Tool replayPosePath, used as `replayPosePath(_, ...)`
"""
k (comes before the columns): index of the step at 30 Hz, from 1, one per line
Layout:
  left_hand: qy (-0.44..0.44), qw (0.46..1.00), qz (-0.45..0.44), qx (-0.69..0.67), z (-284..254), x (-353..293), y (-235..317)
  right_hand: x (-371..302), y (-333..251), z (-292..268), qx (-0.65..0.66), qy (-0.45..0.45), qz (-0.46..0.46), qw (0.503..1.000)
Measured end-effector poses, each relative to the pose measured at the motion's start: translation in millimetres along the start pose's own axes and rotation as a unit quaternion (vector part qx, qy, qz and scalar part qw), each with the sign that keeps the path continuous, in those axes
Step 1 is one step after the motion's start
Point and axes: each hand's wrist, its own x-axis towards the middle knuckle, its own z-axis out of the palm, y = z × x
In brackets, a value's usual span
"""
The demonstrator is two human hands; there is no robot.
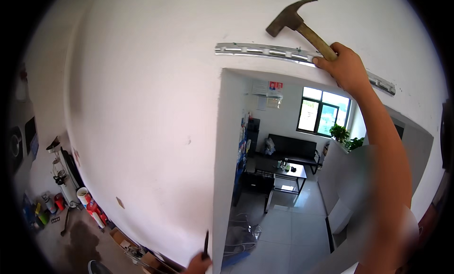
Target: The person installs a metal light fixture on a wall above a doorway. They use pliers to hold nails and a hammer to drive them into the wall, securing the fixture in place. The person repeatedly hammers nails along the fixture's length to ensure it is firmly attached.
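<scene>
A claw hammer [312, 37] with a dark head and a wooden handle is raised against the white wall at the upper right. My right hand [346, 68] is closed round the lower end of its handle, in front of a silver metal rail [265, 52]. The rail runs along the wall just above the doorway, and my hand and forearm hide part of it. Small fasteners show at its upper edge. Down at the lower edge, my left hand [197, 264] is closed on a thin dark stick-like object [206, 243], whose exact kind I cannot make out.
Through the doorway are a black bench [293, 148], a low table [295, 172], a window [321, 112] and green plants [339, 132]. On the floor at the lower left stand a cardboard box [120, 241], a red container [96, 213] and other clutter along the wall.
</scene>
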Motion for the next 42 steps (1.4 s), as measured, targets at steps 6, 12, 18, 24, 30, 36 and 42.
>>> replayPosePath(6,0.225,0.849,0.382,0.289,-127.1,57.6,310.0,16.3,26.1,14.5,0.041,-0.007,-0.036,0.998)
replayPosePath(12,0.364,0.731,0.408,0.408,-165.2,81.3,530.5,-12.0,-26.9,-15.9,0.011,-0.028,0.02,0.999)
replayPosePath(18,0.292,0.707,0.409,0.497,-164.3,90.6,585.8,0.4,4.4,2.2,0.004,-0.01,-0.019,1.0)
replayPosePath(24,0.286,0.739,0.407,0.454,-172.4,108.9,587.2,-8.4,-13.6,-6.1,0.032,-0.033,-0.011,0.999)
replayPosePath(30,0.291,0.738,0.421,0.44,-170.7,116.4,582.6,-1.8,-12.9,-4.8,0.011,-0.036,-0.013,0.999)
replayPosePath(36,0.305,0.733,0.401,0.458,-169.7,115.9,581.5,3.5,-13.7,-3.5,-0.021,-0.039,-0.012,0.999)
replayPosePath(42,0.307,0.726,0.399,0.469,-174.9,116.3,574.6,4.8,-15.5,-3.7,-0.021,-0.055,-0.011,0.998)
